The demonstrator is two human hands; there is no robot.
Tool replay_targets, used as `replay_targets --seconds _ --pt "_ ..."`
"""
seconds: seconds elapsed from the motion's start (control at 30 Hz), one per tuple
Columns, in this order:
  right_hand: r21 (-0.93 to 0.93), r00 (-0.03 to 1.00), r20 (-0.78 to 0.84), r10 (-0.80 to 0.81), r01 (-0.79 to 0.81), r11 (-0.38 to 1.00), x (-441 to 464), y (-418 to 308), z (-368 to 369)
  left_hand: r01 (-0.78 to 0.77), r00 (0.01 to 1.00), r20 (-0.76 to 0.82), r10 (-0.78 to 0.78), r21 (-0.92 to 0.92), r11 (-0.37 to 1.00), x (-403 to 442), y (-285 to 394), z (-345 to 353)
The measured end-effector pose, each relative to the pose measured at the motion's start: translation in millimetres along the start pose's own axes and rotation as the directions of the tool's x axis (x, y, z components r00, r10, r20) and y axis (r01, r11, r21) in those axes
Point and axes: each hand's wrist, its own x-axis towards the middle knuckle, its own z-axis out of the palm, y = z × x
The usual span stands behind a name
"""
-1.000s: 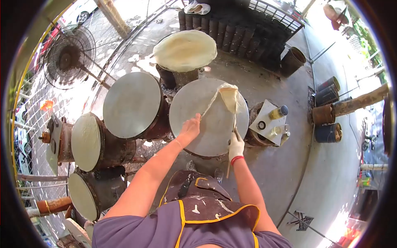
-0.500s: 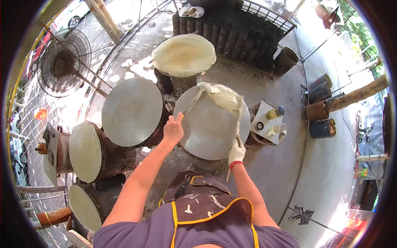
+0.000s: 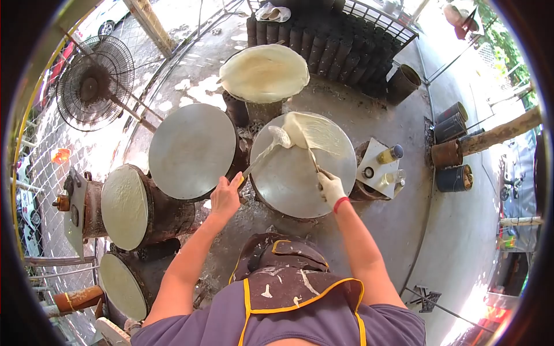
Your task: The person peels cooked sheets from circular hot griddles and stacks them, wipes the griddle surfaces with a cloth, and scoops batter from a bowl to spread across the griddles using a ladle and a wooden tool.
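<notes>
My left hand (image 3: 225, 197) is closed around the yellow-ended grip of a long-handled tool (image 3: 262, 157), whose far end carries a lump of pale batter. On my right hand (image 3: 332, 188) is a white glove, and its fingers hold a thin wooden stick (image 3: 314, 160) whose tip meets the batter. Both tools reach over a round griddle (image 3: 283, 187) in front of me. Wet batter (image 3: 309, 132) lies on its far part, spread thinner toward the right; the near part is bare metal.
Left of this griddle stands a bare one (image 3: 193, 151). A pale sheet (image 3: 265, 72) covers the one behind. Two more coated griddles (image 3: 124, 207) (image 3: 122, 286) stand at left. Jars (image 3: 390, 153) sit on a small board at right. A fan (image 3: 89, 86) stands back left.
The batter has gone from a narrow strip hanging between the tools to a wider patch on the griddle's far side. My right hand has moved forward; my left has shifted back and left.
</notes>
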Motion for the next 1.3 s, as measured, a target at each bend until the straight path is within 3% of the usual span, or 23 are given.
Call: replay_targets --seconds 0.03,0.13,0.17,0.27,0.3,0.33,0.4,0.43,0.53,0.57,0.67,0.73,0.8,0.83,0.87,0.93,0.97,1.07,1.1,1.2,1.23,1.3 --pt "0.019 0.997 0.051 0.064 -0.065 0.998 0 4 -12 0.008 1.000 0.002 -0.008 -0.015 1.000 -9 -4 -1" --pt "0.072 0.990 -0.141 -0.020 0.030 0.997 5 38 -48 0.113 0.994 0.010 -0.112 -0.141 0.984 -34 -12 -15" --pt "0.194 0.967 -0.249 -0.058 0.109 0.975 11 49 -45 0.121 0.992 -0.012 -0.125 -0.176 0.977 -41 -15 -15" --pt "-0.069 0.986 -0.089 -0.142 0.136 0.988 26 37 -3 0.079 0.990 -0.088 -0.113 -0.321 0.944 -57 -13 -3" --pt "-0.059 0.994 0.014 -0.109 0.110 0.992 18 15 7 -0.072 0.976 -0.218 0.005 -0.302 0.951 -57 -10 1" --pt "-0.073 0.995 0.090 -0.037 0.044 0.996 10 8 2 0.056 0.987 -0.101 -0.121 -0.489 0.870 -62 -6 1" --pt "-0.116 0.967 0.235 0.096 -0.070 0.991 7 -7 -20 0.318 0.941 0.178 -0.287 -0.755 0.574 -69 4 4" --pt "-0.158 0.974 0.209 0.092 -0.059 0.986 0 -10 -34 0.292 0.945 0.162 -0.285 -0.813 0.504 -74 8 7" --pt "-0.018 0.995 -0.103 0.006 -0.008 1.000 27 23 -64 0.416 0.888 0.294 -0.354 -0.843 0.342 -77 21 -4" --pt "0.065 0.984 -0.128 -0.125 0.134 0.989 34 28 -55 0.430 0.870 0.323 -0.373 -0.866 0.255 -79 25 -1" --pt "-0.255 0.991 0.131 -0.012 0.045 0.966 28 -5 -12 0.426 0.836 0.372 -0.404 -0.904 0.048 -69 41 9" --pt "-0.249 0.956 0.271 0.112 -0.043 0.968 25 -11 -25 0.399 0.833 0.374 -0.409 -0.917 -0.027 -68 53 9" --pt "-0.256 0.909 0.387 0.157 -0.057 0.965 20 -14 -64 0.402 0.818 0.385 -0.427 -0.914 -0.054 -75 59 6" --pt "-0.263 0.939 0.334 0.086 0.005 0.965 28 -11 -79 0.405 0.807 0.386 -0.446 -0.913 -0.058 -81 59 7" --pt "-0.315 0.990 0.097 0.104 -0.069 0.947 36 -16 -81 0.411 0.793 0.391 -0.467 -0.909 -0.063 -87 61 8" --pt "-0.001 0.996 -0.075 -0.052 0.052 0.999 64 -9 -89 0.407 0.765 0.389 -0.513 -0.910 -0.084 -96 70 12" --pt "0.014 0.971 0.019 -0.240 0.240 0.971 85 -1 -76 0.396 0.757 0.386 -0.528 -0.913 -0.100 -99 74 16" --pt "-0.414 0.909 0.398 0.126 0.056 0.909 57 -29 -40 0.376 0.729 0.382 -0.568 -0.917 -0.135 -107 89 22" --pt "-0.447 0.875 0.437 0.209 0.010 0.894 51 -31 -44 0.372 0.719 0.385 -0.578 -0.916 -0.147 -110 95 23" --pt "-0.451 0.848 0.485 0.215 0.032 0.892 49 -47 -80 0.430 0.680 0.384 -0.625 -0.899 -0.084 -122 104 24" --pt "-0.539 0.936 0.264 0.232 -0.056 0.840 52 -57 -71 0.436 0.669 0.362 -0.649 -0.898 -0.051 -124 107 25" --pt "-0.399 0.936 0.330 0.121 0.023 0.917 77 -52 -67 0.461 0.647 0.328 -0.688 -0.887 0.011 -131 115 29"
